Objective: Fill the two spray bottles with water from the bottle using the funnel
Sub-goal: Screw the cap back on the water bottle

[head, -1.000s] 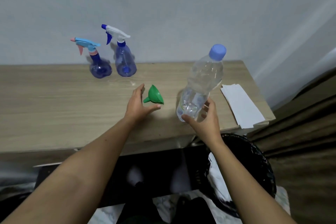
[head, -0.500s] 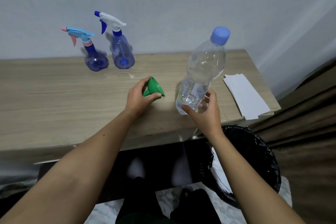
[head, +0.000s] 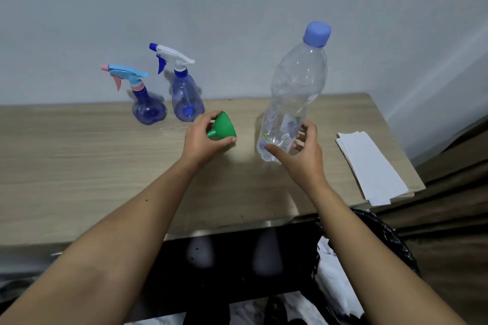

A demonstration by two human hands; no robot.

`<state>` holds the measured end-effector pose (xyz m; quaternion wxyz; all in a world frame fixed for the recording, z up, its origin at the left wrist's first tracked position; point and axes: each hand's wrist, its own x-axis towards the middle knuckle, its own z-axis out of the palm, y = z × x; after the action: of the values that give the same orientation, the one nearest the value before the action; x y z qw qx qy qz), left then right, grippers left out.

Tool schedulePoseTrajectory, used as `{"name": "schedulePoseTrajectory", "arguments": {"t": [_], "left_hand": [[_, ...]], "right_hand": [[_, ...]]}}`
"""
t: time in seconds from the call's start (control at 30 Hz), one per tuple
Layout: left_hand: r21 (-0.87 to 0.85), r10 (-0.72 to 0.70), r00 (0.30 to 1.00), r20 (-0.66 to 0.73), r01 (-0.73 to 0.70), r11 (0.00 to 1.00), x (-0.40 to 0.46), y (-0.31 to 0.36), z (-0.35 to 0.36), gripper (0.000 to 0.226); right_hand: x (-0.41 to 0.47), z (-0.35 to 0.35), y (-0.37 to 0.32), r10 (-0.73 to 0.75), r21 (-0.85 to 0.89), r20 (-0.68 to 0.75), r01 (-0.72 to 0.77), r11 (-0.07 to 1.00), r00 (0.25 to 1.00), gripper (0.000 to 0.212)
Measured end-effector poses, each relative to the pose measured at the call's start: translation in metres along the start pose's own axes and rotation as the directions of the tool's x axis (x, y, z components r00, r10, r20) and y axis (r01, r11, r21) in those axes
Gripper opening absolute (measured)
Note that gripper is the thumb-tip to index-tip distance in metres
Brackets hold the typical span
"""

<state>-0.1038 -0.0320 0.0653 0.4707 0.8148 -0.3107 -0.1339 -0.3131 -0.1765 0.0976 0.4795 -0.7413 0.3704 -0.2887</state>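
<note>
Two blue spray bottles stand at the back of the wooden table (head: 79,166): a round one with a light-blue and pink trigger (head: 148,111) and, to its right, a taller one with a white and blue trigger (head: 186,97). My left hand (head: 203,140) grips the green funnel (head: 224,126) between thumb and fingers, in front of the taller spray bottle. My right hand (head: 303,150) holds the lower part of the clear water bottle (head: 293,92), which has a blue cap on and leans slightly to the right, with its base on or just above the table.
A stack of white paper sheets (head: 369,166) lies on the table's right end. A black bin (head: 375,245) with a dark liner sits below the table's right front corner. A grey wall rises behind the table. A dark curtain hangs at the far right.
My left hand has closed around the funnel, which earlier lay beside it on the table. My right hand keeps its hold on the water bottle. The camera view has tilted.
</note>
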Motion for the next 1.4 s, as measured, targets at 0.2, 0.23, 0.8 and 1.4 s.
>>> {"name": "schedulePoseTrajectory", "arguments": {"t": [0.2,0.23,0.8,1.4], "left_hand": [[0.091,0.009,1.0,-0.005,-0.009,0.996,0.038,-0.003,-0.002,0.084],[0.112,0.033,0.999,-0.004,-0.032,0.993,0.044,-0.003,-0.001,0.081],[0.328,0.064,0.996,0.067,-0.083,0.941,0.115,-0.013,0.04,0.073],[0.246,0.068,0.997,-0.04,-0.056,0.968,0.099,-0.037,0.061,0.101]], "right_hand": [[0.057,0.023,-0.007,-0.041,-0.002,-0.015,0.041,0.999,0.999,0.094],[0.065,0.027,-0.008,-0.045,0.001,-0.018,0.045,0.999,0.999,0.093],[0.149,0.074,0.011,-0.102,0.006,0.004,0.102,0.995,0.995,0.092],[0.159,0.074,0.027,-0.118,0.03,0.02,0.118,0.993,0.993,0.1]]}}
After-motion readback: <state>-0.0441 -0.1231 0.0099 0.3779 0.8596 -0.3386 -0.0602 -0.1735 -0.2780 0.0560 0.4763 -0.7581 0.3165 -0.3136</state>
